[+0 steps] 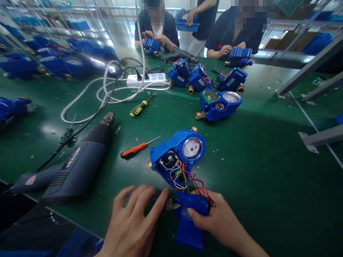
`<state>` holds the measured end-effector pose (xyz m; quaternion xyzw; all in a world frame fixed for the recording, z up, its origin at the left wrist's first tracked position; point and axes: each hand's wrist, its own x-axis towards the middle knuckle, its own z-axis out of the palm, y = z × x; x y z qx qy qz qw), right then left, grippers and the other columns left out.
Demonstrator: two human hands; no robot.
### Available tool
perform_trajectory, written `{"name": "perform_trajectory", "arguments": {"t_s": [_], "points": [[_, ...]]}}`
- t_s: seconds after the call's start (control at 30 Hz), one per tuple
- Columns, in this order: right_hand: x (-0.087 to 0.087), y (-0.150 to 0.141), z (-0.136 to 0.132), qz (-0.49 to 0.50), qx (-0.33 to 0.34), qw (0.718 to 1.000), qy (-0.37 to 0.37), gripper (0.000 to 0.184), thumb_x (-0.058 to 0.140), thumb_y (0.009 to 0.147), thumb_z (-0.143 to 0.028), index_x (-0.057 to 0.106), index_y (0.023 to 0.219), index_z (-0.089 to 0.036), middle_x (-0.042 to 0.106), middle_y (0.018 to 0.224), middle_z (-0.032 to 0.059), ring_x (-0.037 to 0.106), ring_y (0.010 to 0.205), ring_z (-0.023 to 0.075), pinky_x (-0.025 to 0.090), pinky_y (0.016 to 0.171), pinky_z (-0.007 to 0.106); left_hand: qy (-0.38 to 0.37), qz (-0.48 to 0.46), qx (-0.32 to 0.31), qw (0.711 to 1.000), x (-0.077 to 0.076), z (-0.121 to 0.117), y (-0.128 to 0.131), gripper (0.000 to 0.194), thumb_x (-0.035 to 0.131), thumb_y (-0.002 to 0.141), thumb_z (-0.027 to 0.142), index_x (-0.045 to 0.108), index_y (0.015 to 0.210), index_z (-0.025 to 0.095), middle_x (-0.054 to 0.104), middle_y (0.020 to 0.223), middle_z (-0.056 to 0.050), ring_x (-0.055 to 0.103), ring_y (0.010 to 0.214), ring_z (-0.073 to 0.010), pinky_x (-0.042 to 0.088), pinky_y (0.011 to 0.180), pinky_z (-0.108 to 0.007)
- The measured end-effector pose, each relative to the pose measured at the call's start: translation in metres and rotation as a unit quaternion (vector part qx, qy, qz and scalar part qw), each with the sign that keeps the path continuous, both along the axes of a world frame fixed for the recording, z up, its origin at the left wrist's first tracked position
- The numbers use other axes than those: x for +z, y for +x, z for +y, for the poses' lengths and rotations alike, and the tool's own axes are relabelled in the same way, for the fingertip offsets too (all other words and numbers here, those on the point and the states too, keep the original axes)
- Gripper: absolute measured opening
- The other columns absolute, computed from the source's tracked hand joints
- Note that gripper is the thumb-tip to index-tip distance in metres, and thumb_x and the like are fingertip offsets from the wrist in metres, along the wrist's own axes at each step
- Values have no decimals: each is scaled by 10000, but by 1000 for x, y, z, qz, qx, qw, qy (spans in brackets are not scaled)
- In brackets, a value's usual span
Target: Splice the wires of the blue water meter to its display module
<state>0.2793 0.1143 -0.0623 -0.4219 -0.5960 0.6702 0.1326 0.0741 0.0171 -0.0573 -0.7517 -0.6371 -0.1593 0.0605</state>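
Right hand [218, 214]: fingers closed on blue cover [189, 232], meter [174, 141] at its 12 o'clock. Left hand [135, 212]: fingers half-spread; hold on tool [173, 205] unclear.

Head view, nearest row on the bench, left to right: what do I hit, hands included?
Heat gun → left hand → metal plier tips → blue cover → right hand.

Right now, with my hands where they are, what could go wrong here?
The coloured wires reach from the blue meter to the blue cover in your right hand; pulling it away might strain them. The metal tool tip by your left hand is close to the cover and could scratch it. The orange screwdriver lies free and might roll if bumped.
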Motion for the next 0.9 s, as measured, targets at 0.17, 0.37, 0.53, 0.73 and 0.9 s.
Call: {"name": "perform_trajectory", "arguments": {"t_s": [0.17,0.37,0.53,0.73,0.9], "points": [[-5,-3,-3,-5,-26,999,-30,122,660,718,-256,609,790,-172,605,659,-20,548,583,134,480,570,239,2,6,-6,1000,-3,5,1,389,451,845,226,505,1229,260,586,1015,-103,507,1018,-256,286,917,-520],[-4,-6,-2,-23,-63,998,8,105,675,668,-259,640,729,-181,634,633,-14,587,574,149,510,573,256,-14,23,-17,999,-3,9,-3,399,445,836,225,501,1230,242,574,1023,-111,496,1017,-270,288,907,-534],[-5,-7,-1,-34,-42,998,12,105,662,693,-238,662,777,-176,649,639,-16,592,573,142,502,539,224,-42,89,-45,994,4,15,-8,403,412,830,181,500,1218,243,563,1033,-113,491,997,-287,320,855,-529],[-6,-8,1,-42,-35,998,19,105,658,710,-244,659,791,-178,645,637,-14,595,592,148,504,554,231,-64,113,-65,989,9,24,-12,391,392,807,140,529,1157,250,561,984,-98,495,938,-283,352,808,-505],[-6,-11,2,-42,-31,999,5,100,642,712,-257,621,745,-165,588,597,-24,540,541,129,479,531,232,-81,108,-77,988,5,26,-16,395,397,809,126,516,1164,252,563,984,-87,497,920,-276,354,808,-516]]}}
